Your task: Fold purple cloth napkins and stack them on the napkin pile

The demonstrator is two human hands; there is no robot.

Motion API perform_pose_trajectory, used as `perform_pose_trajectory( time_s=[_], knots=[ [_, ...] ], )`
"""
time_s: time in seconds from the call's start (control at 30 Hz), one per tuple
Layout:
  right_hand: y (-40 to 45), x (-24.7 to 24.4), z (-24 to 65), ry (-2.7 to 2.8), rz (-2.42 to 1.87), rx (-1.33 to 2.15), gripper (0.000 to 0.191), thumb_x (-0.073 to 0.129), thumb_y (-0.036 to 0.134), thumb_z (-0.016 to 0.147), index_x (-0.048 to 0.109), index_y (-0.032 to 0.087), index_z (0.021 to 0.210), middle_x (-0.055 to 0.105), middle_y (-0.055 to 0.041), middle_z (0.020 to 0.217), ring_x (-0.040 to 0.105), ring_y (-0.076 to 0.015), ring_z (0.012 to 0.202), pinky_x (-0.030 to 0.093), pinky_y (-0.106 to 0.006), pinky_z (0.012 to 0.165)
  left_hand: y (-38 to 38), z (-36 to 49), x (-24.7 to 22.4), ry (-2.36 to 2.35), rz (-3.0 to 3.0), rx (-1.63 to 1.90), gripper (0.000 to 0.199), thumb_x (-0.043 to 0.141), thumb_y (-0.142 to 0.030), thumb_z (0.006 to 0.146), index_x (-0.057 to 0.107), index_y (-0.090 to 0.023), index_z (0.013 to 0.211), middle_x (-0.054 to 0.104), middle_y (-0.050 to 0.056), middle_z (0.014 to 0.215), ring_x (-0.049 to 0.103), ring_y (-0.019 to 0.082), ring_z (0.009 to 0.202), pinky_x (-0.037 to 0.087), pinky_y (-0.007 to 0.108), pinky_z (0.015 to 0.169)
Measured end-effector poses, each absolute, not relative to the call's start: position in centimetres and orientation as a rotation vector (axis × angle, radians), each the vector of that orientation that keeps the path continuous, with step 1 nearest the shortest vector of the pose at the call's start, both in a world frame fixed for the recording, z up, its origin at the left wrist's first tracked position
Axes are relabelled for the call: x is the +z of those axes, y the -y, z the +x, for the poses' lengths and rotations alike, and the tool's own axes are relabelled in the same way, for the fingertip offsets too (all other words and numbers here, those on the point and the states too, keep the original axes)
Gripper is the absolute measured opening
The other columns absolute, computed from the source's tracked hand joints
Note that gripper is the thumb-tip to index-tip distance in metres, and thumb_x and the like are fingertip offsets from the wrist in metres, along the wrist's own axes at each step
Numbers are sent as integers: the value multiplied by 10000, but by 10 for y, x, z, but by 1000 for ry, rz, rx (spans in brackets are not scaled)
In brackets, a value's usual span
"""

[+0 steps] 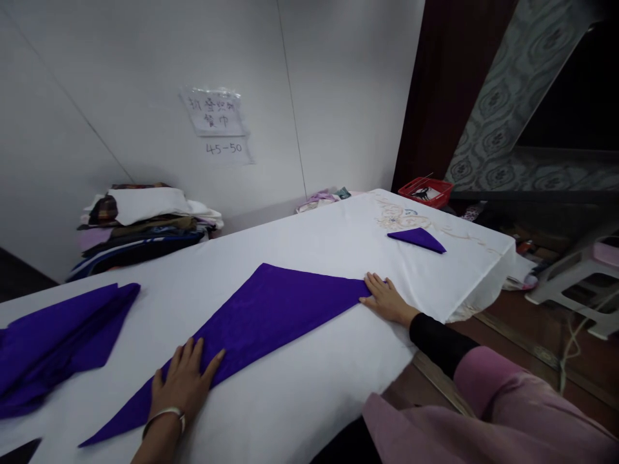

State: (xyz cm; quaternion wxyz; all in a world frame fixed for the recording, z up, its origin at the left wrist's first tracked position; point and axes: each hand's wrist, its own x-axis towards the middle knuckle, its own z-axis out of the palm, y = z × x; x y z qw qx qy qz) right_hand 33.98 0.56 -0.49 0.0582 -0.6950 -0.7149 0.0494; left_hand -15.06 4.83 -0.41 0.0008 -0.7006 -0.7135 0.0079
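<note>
Both hands' fingers [187, 353] [378, 285] apart on purple triangle [275, 309], loose purple cloth [58, 335] left, clothes pile [145, 209] and red basket [442, 196] behind

The middle cloth [275, 303] is plain deep purple — so are the left cloth [62, 341] and the far cloth [418, 239]. The desk cover [314, 380] is white, with beige floral embroidery [391, 214] touched with blue at its far end. The sleeve [488, 380] is pink, the cuff [438, 341] black, the basket [439, 198] red.

Soft, dim lt — upper R dk — edges stretched
</note>
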Motion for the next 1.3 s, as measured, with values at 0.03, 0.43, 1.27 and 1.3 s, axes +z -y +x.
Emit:
perform_pose_trajectory(
  time_s=[0.03, 0.43, 1.27, 1.3],
  knots=[
    [-6, -6, 340, 2167, -2111, 137, 804, 163, 663, 863, 216, 97, 1432, 169, -153, 1491, 131, -275, 1372, 115, -492, 1076, -48, -150, -3, 2236, -2211, 37, 647, 273, -483, 843, 273, -169, 1408, 233, 101, 1492, 126, 270, 1379, 147, 528, 1067],
    [-7, -9, 335, 2210, -2028, 30, 704, 192, 598, 885, 250, 151, 1427, 227, -129, 1479, 137, -269, 1370, 128, -533, 1071, -36, -138, 9, 2331, -2210, 46, 705, 265, -564, 844, 240, -154, 1417, 194, 99, 1501, 117, 256, 1383, 128, 511, 1077],
    [-24, -39, 210, 2715, -1198, -91, 630, 285, 598, 870, 323, 260, 1400, 233, -67, 1484, 196, -285, 1356, 189, -556, 1045, -23, -28, -1, 1996, -2730, -289, 826, 165, -717, 797, 228, -176, 1417, 164, 107, 1510, 35, 251, 1390, -16, 568, 1078],
    [-24, -40, 211, 2711, -1189, -97, 625, 287, 590, 873, 317, 259, 1403, 232, -66, 1486, 197, -284, 1356, 190, -556, 1044, -23, -39, -1, 2016, -2701, -278, 827, 167, -723, 793, 231, -183, 1416, 165, 102, 1510, 41, 248, 1390, -17, 564, 1080]
  ],
)
